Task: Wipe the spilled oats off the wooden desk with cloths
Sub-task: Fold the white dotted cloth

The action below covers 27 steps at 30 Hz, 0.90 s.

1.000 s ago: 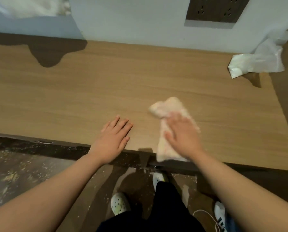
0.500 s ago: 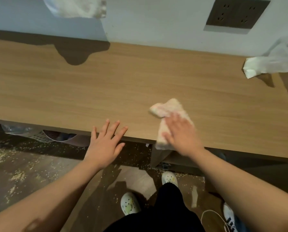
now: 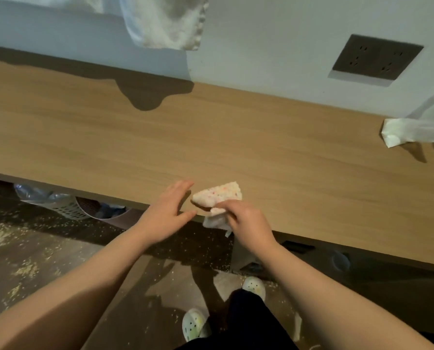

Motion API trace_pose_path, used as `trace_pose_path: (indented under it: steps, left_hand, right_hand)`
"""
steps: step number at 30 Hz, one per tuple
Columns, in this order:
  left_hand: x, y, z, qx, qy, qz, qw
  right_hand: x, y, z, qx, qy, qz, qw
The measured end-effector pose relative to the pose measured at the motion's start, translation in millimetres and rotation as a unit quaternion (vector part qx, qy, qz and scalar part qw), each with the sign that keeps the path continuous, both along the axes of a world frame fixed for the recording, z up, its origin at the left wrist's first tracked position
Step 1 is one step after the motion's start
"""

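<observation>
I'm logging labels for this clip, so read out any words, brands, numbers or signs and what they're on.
None can be read.
The cloth, the white bag on the desk, the hanging bag and the wall socket panel show no print; the shoes are too blurred to tell.

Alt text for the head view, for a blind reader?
The right hand grips a pale speckled cloth at the wooden desk front edge, the left hand spread beside it. Spilled oats dot the floor below.

Pale speckled cloth (image 3: pixel 217 198) bunched at the wooden desk's (image 3: pixel 261 152) front edge.
</observation>
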<state>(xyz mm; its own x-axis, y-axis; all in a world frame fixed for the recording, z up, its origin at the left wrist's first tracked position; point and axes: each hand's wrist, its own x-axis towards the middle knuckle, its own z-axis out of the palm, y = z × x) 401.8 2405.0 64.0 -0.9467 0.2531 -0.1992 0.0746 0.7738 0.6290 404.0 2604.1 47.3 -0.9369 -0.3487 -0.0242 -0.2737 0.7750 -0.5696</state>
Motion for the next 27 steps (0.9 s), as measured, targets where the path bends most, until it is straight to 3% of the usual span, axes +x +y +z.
trace_pose_path:
  steps: [4, 9, 12, 14, 16, 21, 24, 25, 26, 27]
  left_hand:
    - [-24, -8, 26, 0.070, -0.015, -0.005, 0.997]
    - [-63, -34, 67, 0.193, -0.071, 0.120, 0.971]
    - [-79, -55, 87, 0.240, -0.085, 0.182, 0.950]
    - [-88, -68, 95, 0.290, -0.088, 0.239, 0.922]
    - [-96, -83, 100, 0.352, -0.098, 0.297, 0.882]
    - [-108, -122, 113, 0.437, -0.192, 0.346, 0.808]
    - [-110, -146, 117, 0.520, -0.162, 0.383, 0.746]
    - [-111, -155, 119, 0.555, -0.135, 0.396, 0.719]
    - [-110, -165, 122, 0.580, -0.110, 0.407, 0.697]
    - [-108, -174, 125, 0.596, -0.091, 0.419, 0.679]
  right_hand:
    - [-29, -28, 35, -0.116, -0.035, -0.011, 0.993]
    - [-82, -58, 81, -0.262, -0.055, -0.056, 0.962]
    - [-116, -81, 101, -0.301, -0.062, -0.043, 0.951]
    - [-137, -98, 113, -0.329, -0.119, -0.036, 0.936]
    - [-157, -114, 120, -0.340, -0.232, -0.032, 0.911]
    - [-197, -151, 131, -0.409, -0.484, -0.043, 0.772]
    - [-202, -179, 131, -0.517, -0.607, 0.009, 0.603]
    - [-202, -191, 130, -0.547, -0.620, 0.029, 0.562]
    - [-201, -205, 130, -0.558, -0.626, 0.050, 0.542]
    - [-199, -220, 130, -0.551, -0.616, 0.062, 0.560]
